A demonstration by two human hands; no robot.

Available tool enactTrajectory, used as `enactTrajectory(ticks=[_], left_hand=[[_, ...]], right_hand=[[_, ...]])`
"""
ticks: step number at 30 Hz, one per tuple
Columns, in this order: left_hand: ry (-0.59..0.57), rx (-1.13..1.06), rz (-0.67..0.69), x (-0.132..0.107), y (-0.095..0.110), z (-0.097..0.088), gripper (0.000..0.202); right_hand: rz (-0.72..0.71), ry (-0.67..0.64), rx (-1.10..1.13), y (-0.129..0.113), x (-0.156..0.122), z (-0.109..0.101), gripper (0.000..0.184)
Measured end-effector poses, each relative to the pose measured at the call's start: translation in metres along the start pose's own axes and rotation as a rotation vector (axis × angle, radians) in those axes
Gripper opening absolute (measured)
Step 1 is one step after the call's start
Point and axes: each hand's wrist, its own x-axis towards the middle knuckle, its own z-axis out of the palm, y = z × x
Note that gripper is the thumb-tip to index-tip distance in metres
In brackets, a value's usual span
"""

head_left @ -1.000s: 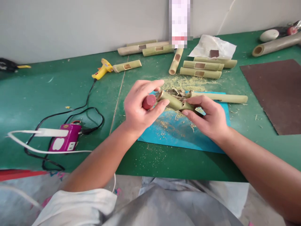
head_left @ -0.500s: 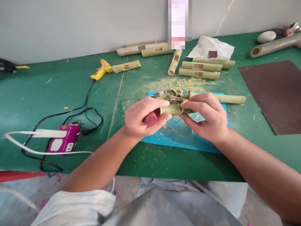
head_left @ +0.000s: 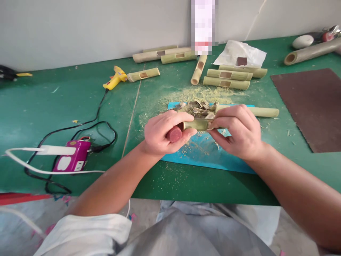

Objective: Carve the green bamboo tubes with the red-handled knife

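My left hand (head_left: 162,133) is closed round a tool with a red handle (head_left: 174,134), its working end at the open end of a short green bamboo piece (head_left: 196,124). My right hand (head_left: 238,131) grips the other end of that bamboo piece, fingers wrapped over it. Both hands hover just above a blue mat (head_left: 210,153) strewn with sawdust and a heap of shavings (head_left: 197,107). A longer bamboo stick (head_left: 262,112) lies along the mat's far edge.
Several cut bamboo tubes (head_left: 226,79) lie at the back, near white paper (head_left: 241,53). A yellow glue gun (head_left: 115,78) with a black cord and a purple power strip (head_left: 70,160) sit left. A brown board (head_left: 311,106) and a thick tube (head_left: 309,52) are right.
Both hands lowered the bamboo piece toward the mat and levelled it. The red-handled tool turned so its butt faces me, and my right hand shifted its grip along the piece.
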Motion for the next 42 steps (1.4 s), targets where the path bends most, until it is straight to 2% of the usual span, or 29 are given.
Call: enactTrajectory(ticks=[4,8,11,15,17,22,29,35,40,42], left_hand=[[-0.025,0.034,-0.032,-0.001,0.002,-0.001,0.02],[0.024,0.03,-0.106,-0.002,0.005,0.001,0.018],[0.06,-0.004,-0.115,-0.001,0.005,0.005,0.016],[0.068,-0.09,-0.105,-0.001,0.001,0.009,0.014],[0.067,-0.139,-0.118,-0.001,-0.001,0.01,0.014],[-0.024,-0.188,-0.066,0.001,-0.009,0.008,0.015],[-0.091,-0.058,0.005,0.005,-0.012,0.007,0.02],[-0.166,-0.029,0.052,0.003,-0.016,0.007,0.02],[-0.198,-0.066,0.022,0.002,-0.018,0.01,0.017],[-0.21,-0.082,0.005,0.003,-0.017,0.011,0.017]], right_hand=[[-0.004,0.012,-0.048,0.0,-0.002,-0.003,0.019],[-0.013,0.065,-0.15,-0.001,-0.001,-0.003,0.022],[-0.032,0.081,-0.135,-0.001,0.001,-0.002,0.021],[0.072,-0.004,-0.045,0.002,0.004,-0.003,0.004],[0.108,-0.052,0.003,0.004,0.004,-0.005,0.001],[0.055,-0.101,0.091,0.008,0.005,-0.01,0.003],[-0.014,-0.113,-0.095,0.004,0.01,-0.013,0.008],[0.172,-0.218,0.068,-0.002,0.012,-0.016,0.008],[0.344,-0.322,0.132,-0.005,0.016,-0.022,0.008],[0.369,-0.353,0.142,-0.005,0.017,-0.024,0.009]])
